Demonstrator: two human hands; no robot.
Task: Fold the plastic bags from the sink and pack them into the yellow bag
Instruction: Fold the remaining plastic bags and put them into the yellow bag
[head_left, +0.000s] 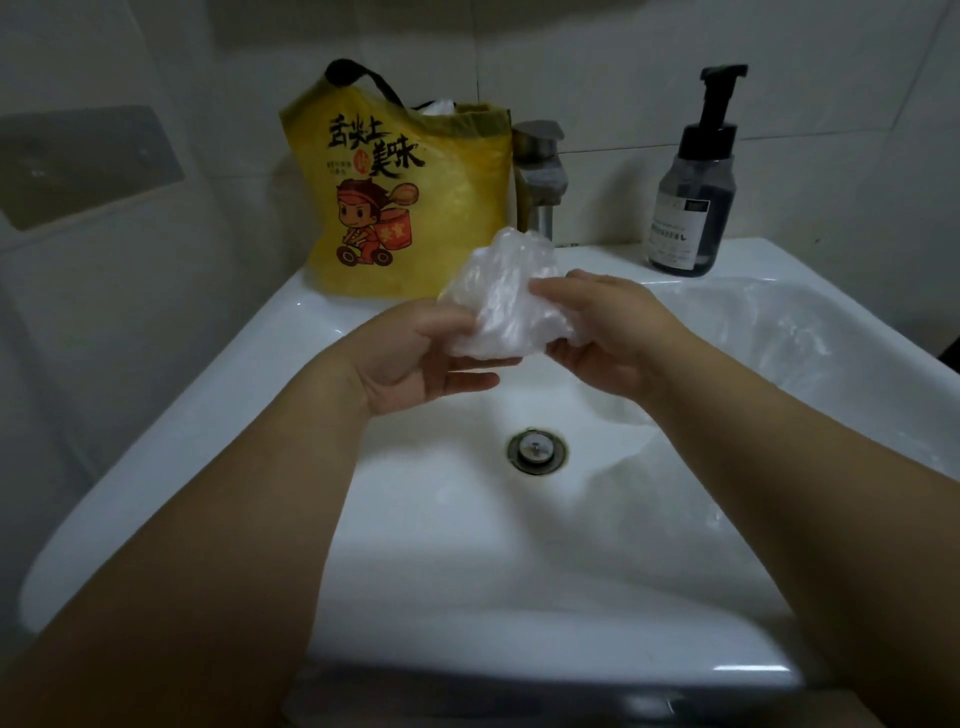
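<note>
White-tiled washroom corner, dim light. White sink (208, 395) fills most of my view.

Yellow bag (410, 197) stands at the sink's back left corner, leaning against the wall, just beside the faucet (540, 171). Mouth open; a bit of white plastic (439, 106) shows at the top.

Loose clear bags (779, 332) lie on the basin's right slope, unfolded. I judge the task partway done.

Pump bottle (691, 197) stands on the back ledge, right of the faucet.

Left hand (415, 358) and right hand (608, 332) are raised over the basin, each pinching one side of a crumpled clear bag (504, 301), folded down small. It sits in front of the yellow bag, not yet inside.

Drain (537, 451) is directly below the hands.

Risks as I read them:
- Thin film springs back. If either pinch loosens, the fold opens and the bag falls toward the drain.
- The yellow bag is soft and only propped. A one-handed push into its mouth could tip it or slide it off the ledge.
- The faucet crowds the mouth's right side; the bundle may snag there.
- The basin plastic may be wet and slippery; I cannot tell.
</note>
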